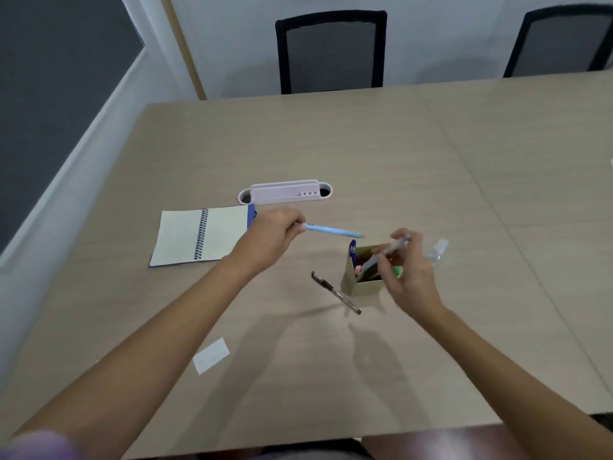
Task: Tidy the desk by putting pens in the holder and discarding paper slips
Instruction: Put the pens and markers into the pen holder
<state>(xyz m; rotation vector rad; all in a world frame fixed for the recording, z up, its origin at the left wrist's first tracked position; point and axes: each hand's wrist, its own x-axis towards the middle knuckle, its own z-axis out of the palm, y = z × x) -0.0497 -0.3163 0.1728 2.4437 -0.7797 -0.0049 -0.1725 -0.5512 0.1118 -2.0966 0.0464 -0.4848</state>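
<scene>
A beige cardboard pen holder (365,287) stands at mid-desk with several pens in it, a dark blue one (352,249) at its left corner. My right hand (409,277) grips a grey-blue pen (386,255) whose lower end is inside the holder's mouth. My left hand (273,235) holds a light blue pen (333,230) by one end, its tip pointing right toward the holder, above the desk. A black pen (335,292) lies on the desk just left of the holder. A white paper slip (211,355) lies nearer to me, on the left.
An open spiral notebook (199,237) lies left of my left hand. A pale pink desk organiser (285,192) sits behind it. A small clear bottle (438,250) stands right of the holder. Two black chairs (331,51) stand past the desk's far edge.
</scene>
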